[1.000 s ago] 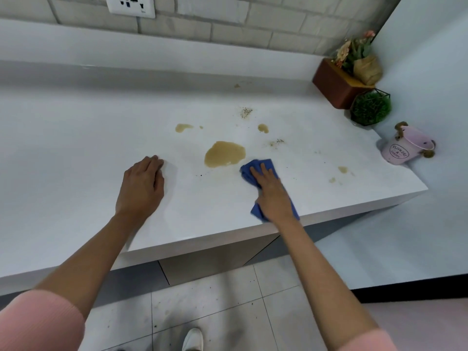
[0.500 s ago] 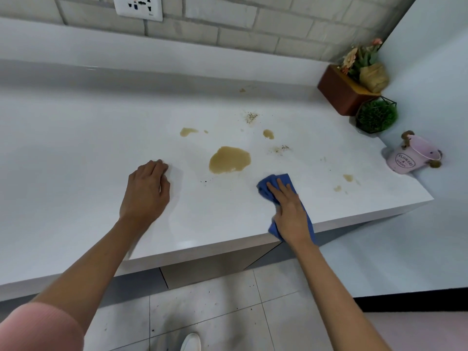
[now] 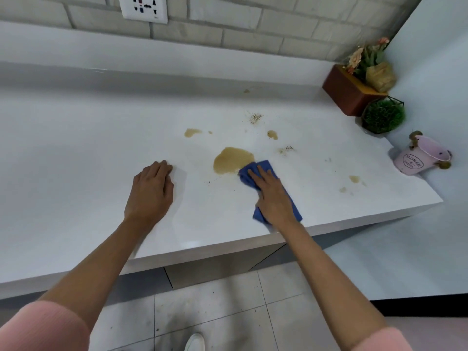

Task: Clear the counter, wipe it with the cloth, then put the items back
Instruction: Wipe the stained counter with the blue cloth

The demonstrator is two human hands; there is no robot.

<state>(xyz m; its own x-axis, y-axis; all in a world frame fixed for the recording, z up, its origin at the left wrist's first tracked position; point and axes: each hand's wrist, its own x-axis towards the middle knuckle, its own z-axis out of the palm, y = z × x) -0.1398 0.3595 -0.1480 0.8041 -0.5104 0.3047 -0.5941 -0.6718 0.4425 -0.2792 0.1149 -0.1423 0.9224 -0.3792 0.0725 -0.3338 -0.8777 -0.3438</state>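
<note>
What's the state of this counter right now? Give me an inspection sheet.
Surface: white counter, large brown puddle, smaller spots and crumbs beyond.
Job's things: blue cloth flat on counter, edge touching puddle.
Clutter: flower box, green plant, pink bucket at right end.
Grips: left hand rests on counter, empty; right hand presses cloth, fingers straight.
Cables: nothing seen.
Surroundings: brick wall, socket, tiled floor.

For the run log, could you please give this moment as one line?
step: wiping | right hand: presses cloth at edge of brown spill | left hand: rests on counter
</note>
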